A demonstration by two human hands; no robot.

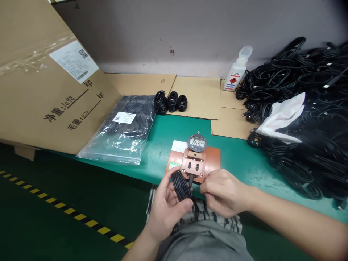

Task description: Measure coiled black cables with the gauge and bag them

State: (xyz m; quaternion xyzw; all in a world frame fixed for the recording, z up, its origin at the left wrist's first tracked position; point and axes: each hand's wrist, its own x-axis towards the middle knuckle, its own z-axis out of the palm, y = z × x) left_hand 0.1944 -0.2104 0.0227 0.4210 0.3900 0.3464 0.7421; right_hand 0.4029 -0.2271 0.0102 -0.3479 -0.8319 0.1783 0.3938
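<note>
My left hand [168, 206] is closed around a coiled black cable [181, 185], tied in the middle. The cable's connector [191, 179] reaches up to the front of a measuring fixture [192, 165], a copper-coloured block with screws; how far it goes in is hidden. On top of the fixture sits a digital dial gauge [197, 142] whose display seems to read 6.542. My right hand [224, 192] is curled shut by the fixture's front right edge, just right of the connector. Whatever its fingers may hold cannot be seen.
Black cables [307, 83] are heaped at the right, a white cloth [282, 117] on them. A white bottle [235, 72] stands behind. Several cable coils [173, 101] sit on cardboard [198, 96], beside a clear bag [122, 134] of coils. A large carton [35, 83] leans left.
</note>
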